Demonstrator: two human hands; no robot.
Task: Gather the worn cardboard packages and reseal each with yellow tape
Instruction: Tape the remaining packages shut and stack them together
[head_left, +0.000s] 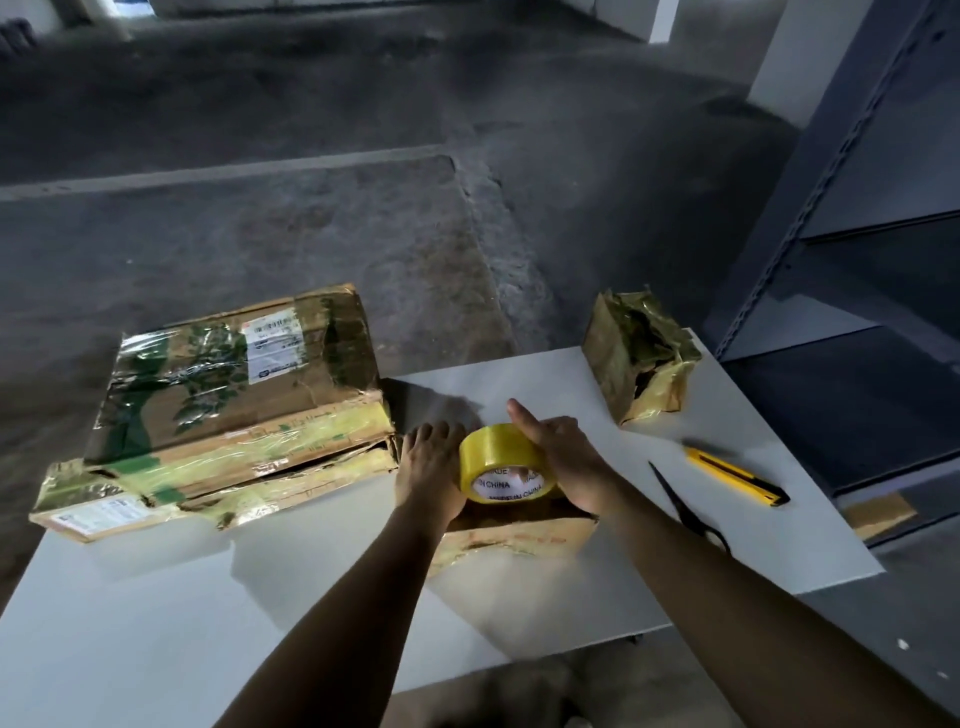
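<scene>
At the left of the white tabletop (156, 623) two flat worn boxes are stacked: the top box (234, 374) lies on the lower box (104, 514), and both are wrapped in shiny film. Just right of them, the left hand (428, 462) lies on a small package (514, 535), touching the yellow roll (501, 462). Its fingertips are hidden, so I cannot tell if it grips anything. The roll stands on the package. The right hand (566, 457) grips the roll from the right, thumb straight. Farther right stands a torn small box (639, 358). Nearer lie black scissors (685, 512) and a yellow knife (737, 475). A grey shelf (857, 260) stands at the right.
</scene>
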